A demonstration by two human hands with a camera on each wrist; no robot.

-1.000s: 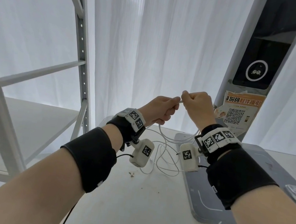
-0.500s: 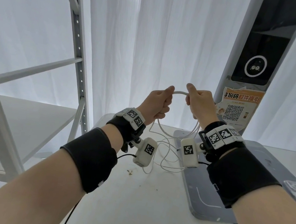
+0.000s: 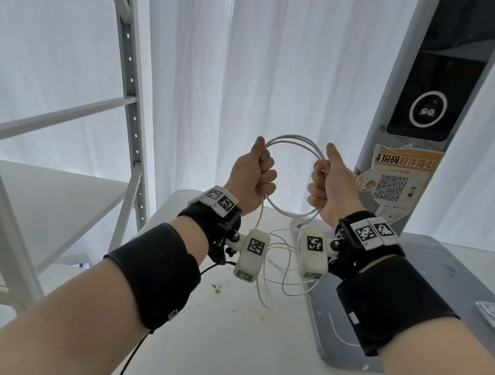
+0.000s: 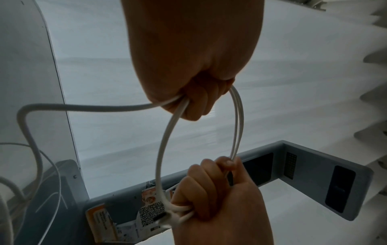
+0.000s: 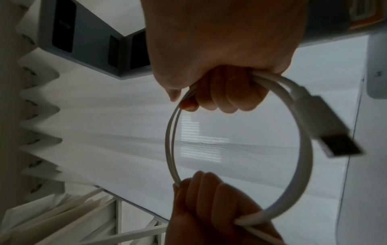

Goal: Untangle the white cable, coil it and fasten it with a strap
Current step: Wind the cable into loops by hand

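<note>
White cable [image 3: 295,140] forms a round coil of a few turns, held up at the centre of the head view above the table [image 3: 214,359]. At the coil's left, the left hand [image 3: 252,175] is fisted round the strands; at its right, the right hand [image 3: 329,186] grips the strands and the plug end [image 5: 335,132]. Loose cable hangs below to the table, so coiling seems under way; next, more slack needs gathering into the loop. No strap is visible.
</note>
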